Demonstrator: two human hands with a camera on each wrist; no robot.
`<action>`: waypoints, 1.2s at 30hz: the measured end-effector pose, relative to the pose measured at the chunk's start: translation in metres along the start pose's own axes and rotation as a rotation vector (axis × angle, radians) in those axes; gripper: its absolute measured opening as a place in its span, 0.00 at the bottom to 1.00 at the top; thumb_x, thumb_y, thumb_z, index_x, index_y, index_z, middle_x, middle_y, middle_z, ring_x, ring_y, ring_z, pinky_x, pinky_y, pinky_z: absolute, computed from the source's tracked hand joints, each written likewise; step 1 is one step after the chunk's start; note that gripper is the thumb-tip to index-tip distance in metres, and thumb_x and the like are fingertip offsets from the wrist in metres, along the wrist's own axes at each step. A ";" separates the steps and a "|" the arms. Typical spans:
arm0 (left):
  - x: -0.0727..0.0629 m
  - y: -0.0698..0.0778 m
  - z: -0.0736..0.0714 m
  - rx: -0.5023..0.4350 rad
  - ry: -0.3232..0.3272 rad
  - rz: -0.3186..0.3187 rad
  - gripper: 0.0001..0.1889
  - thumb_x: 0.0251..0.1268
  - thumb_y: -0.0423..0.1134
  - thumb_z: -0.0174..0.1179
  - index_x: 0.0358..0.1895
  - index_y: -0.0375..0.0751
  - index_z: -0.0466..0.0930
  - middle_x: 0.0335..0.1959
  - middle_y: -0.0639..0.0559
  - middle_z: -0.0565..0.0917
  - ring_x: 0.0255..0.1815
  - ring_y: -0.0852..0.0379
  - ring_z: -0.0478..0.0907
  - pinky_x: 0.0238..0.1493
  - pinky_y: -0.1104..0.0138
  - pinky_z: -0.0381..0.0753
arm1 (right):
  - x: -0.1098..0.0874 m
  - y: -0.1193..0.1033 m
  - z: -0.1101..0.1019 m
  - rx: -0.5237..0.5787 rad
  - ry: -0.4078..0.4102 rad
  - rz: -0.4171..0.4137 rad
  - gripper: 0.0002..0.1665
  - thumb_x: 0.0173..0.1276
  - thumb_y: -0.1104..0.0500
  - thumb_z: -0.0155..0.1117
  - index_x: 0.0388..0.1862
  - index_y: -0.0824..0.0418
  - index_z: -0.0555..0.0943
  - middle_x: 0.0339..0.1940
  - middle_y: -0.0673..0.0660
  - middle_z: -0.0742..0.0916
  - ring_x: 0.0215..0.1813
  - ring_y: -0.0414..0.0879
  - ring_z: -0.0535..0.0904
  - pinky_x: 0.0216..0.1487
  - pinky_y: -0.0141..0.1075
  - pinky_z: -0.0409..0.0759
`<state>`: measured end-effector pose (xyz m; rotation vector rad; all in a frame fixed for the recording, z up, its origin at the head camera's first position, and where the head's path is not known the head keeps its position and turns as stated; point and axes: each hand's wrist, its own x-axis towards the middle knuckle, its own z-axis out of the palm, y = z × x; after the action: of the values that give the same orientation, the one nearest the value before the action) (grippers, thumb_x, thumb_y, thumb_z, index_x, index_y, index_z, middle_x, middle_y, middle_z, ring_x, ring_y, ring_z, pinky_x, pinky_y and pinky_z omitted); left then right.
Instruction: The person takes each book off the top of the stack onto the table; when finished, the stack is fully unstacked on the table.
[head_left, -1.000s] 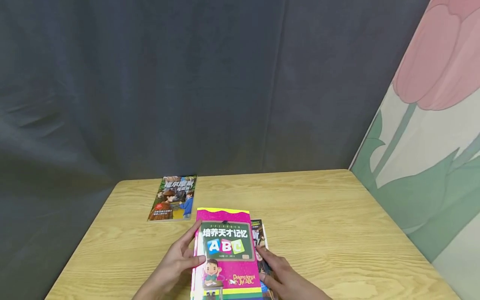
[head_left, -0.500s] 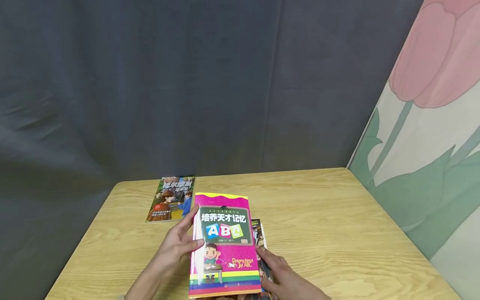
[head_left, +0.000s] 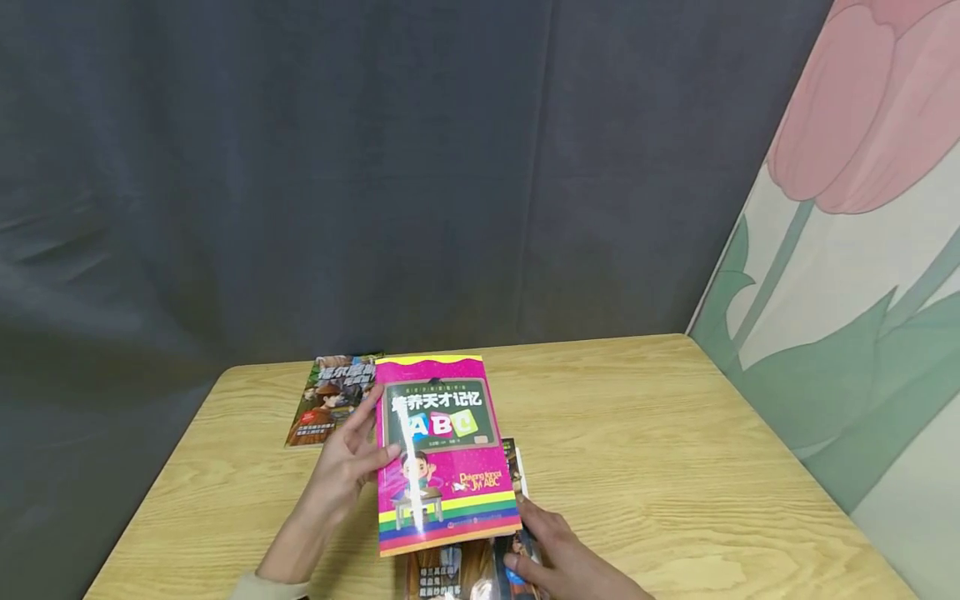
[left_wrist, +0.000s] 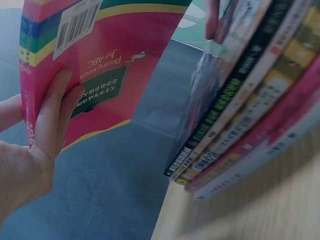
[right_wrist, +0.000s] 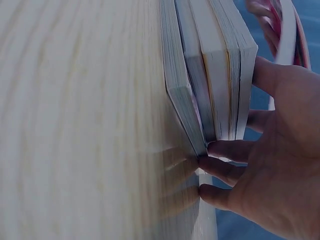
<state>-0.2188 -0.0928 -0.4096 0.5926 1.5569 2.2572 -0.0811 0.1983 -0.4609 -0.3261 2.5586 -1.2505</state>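
In the head view, my left hand [head_left: 341, 467] grips a pink paperback book [head_left: 480, 471] by its left edge, thumb on the front cover. Its fingers spread across the back cover in the left wrist view, where the barcode shows. The book is raised and tilted over a stack of books [left_wrist: 240, 100]. My right hand [head_left: 562, 554] rests at the right side of that stack, its extended fingers [right_wrist: 225, 170] touching the page edges and its thumb lying over the top. The stack's top book [head_left: 450, 571] has a dark illustrated cover, partly hidden by the pink one.
Another dark comic-style book [head_left: 322, 408] lies flat at the back left of the wooden table [head_left: 637, 433], partly covered by the pink book. A dark curtain [head_left: 375, 167] hangs behind the table. At the right is a wall with a painted tulip [head_left: 832, 108].
My left hand has raised the pink book up and away from the stack, uncovering more of the dark cover beneath. My right hand has stayed at the stack's right side.
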 end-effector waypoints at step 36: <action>0.054 0.007 -0.021 -0.178 0.087 -0.116 0.42 0.66 0.20 0.51 0.78 0.56 0.46 0.76 0.44 0.53 0.52 0.53 0.81 0.34 0.69 0.83 | -0.005 0.003 -0.003 -0.020 -0.012 -0.009 0.43 0.73 0.41 0.51 0.79 0.53 0.48 0.75 0.65 0.61 0.70 0.72 0.55 0.52 0.72 0.67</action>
<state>-0.2760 -0.0856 -0.4021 0.3503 1.3709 2.3284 -0.0776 0.2037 -0.4612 -0.3485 2.5638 -1.2240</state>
